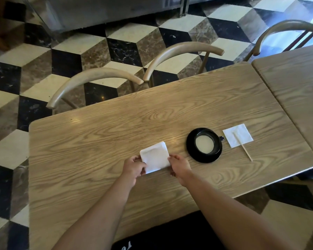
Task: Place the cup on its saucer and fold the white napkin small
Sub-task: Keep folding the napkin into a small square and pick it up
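Two bare forearms reach forward over the wooden table (98,134), converging on the white napkin (154,156) that lies flat near the middle of it. The left hand (133,168) sits at the napkin's near left corner, fingers curled and thumb over the edge, pinching the paper there. The right hand (180,167) is at the near right edge — its fingertips rest against that side of the napkin, knuckles bent, though whether it truly grips or merely touches I cannot tell. The napkin is folded to a small square with layered edges showing along its far side.

Just right of the hands, apart from the napkin, the black cup (206,142) stands upright on its black saucer (193,154), handle pointing right; it holds a pale, milky drink. Further right, a second white napkin (242,132) lies flat on the table, with a thin wooden stick (246,152) resting across it, its near end running off onto the wood. Curved chair backs (96,76) stand along the table's far edge, over a black, white and brown tiled floor (125,49).
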{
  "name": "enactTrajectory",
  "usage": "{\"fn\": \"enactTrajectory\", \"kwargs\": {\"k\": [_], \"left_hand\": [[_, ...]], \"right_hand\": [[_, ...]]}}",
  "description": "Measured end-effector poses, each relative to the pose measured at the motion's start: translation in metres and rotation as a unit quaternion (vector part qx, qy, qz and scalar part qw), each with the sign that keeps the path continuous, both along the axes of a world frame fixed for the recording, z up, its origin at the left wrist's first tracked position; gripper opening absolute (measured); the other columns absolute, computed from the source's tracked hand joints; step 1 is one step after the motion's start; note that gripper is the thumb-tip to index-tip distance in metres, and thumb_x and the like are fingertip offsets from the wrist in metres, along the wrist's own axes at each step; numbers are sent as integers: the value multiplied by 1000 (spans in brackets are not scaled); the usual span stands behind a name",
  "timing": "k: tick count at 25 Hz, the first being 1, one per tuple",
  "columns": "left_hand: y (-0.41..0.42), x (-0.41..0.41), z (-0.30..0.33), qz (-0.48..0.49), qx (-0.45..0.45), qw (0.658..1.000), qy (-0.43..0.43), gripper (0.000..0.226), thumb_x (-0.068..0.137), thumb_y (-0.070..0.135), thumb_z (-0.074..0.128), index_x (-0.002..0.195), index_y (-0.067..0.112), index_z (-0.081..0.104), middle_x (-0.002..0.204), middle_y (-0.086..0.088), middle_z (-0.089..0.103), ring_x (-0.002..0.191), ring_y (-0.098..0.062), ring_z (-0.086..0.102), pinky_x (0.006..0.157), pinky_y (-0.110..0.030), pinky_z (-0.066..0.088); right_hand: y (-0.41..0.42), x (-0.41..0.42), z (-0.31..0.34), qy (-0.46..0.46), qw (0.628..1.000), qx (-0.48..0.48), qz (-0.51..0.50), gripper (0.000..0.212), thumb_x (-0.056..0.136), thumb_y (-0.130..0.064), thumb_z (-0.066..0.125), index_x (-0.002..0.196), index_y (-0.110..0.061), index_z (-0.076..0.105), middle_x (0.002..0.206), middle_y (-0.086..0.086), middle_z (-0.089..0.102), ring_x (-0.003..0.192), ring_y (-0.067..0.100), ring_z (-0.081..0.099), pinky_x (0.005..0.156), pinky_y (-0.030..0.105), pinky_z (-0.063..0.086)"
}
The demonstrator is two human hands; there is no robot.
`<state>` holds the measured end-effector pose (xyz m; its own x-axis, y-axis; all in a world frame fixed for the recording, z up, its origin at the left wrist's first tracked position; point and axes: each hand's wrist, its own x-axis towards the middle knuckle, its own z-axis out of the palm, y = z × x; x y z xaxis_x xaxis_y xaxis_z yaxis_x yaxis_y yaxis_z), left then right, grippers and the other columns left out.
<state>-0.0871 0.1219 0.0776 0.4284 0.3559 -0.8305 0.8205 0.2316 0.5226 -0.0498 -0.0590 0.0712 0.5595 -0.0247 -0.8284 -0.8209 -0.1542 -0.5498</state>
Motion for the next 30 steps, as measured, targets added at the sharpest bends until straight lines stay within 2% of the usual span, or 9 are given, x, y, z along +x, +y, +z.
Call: {"fn": "enactTrajectory", "kwargs": {"k": [4,8,11,13,20,24,26,28,30], "left_hand": [[-7,12,-2,-20,22,1000,-6,36,72,-20,62,85,12,67,90,-15,70,80,-33,68,75,-47,61],[-23,14,-5,-72,74,994,-18,35,67,-17,66,83,14,67,85,-12,73,78,-35,73,67,-52,64],[-32,11,-11,-104,114,987,-34,29,64,0,71,76,26,64,79,0,76,76,-30,76,67,-52,64],[-35,9,-15,-125,122,984,-39,28,60,11,72,83,27,67,83,2,78,75,-26,76,70,-50,64],[-55,7,-5,-213,165,961,-54,36,74,10,74,108,21,68,87,6,72,83,-19,71,76,-34,58],[-61,8,2,-217,202,953,-57,37,87,21,69,122,15,62,113,-2,71,104,-22,67,82,-30,48],[-64,4,2,-264,321,905,-95,48,89,21,65,134,11,54,132,-9,59,120,-31,57,97,-39,48],[-65,-2,-5,-396,441,786,-176,61,87,20,64,143,5,47,146,-15,50,133,-36,48,109,-48,46],[-65,-8,-10,-526,463,683,-208,71,87,26,66,150,3,40,159,-19,37,146,-37,39,116,-51,40]], "right_hand": [[-4,5,-7,-11,999,-25,-31,15,98,-17,59,97,-21,73,73,4,67,60,16,57,56,30,47],[-7,6,-10,-11,993,-46,-110,22,96,-12,61,76,-11,70,64,7,62,61,19,55,67,36,50],[-10,4,-10,-12,986,-59,-155,16,96,-14,62,87,-6,73,65,5,64,58,15,56,62,29,51],[-12,3,-10,-26,982,-75,-170,18,96,-16,62,90,-5,74,65,4,65,59,15,57,63,30,52],[-23,-8,-9,-49,971,-117,-203,19,93,-20,62,77,-22,71,70,1,71,72,19,66,89,47,59],[-28,-7,-6,-52,969,-190,-149,13,92,-21,60,84,-28,68,100,5,75,92,21,67,97,41,54],[-25,-8,-1,-66,964,-222,-130,13,92,-20,59,91,-26,70,109,5,71,97,21,65,95,37,51],[-18,-12,6,-124,961,-239,-62,18,95,-20,58,109,-18,69,113,4,65,93,18,62,86,32,48],[-13,-16,11,-228,937,-250,90,30,97,-18,56,127,-16,62,120,1,57,94,17,60,83,32,48]]}}
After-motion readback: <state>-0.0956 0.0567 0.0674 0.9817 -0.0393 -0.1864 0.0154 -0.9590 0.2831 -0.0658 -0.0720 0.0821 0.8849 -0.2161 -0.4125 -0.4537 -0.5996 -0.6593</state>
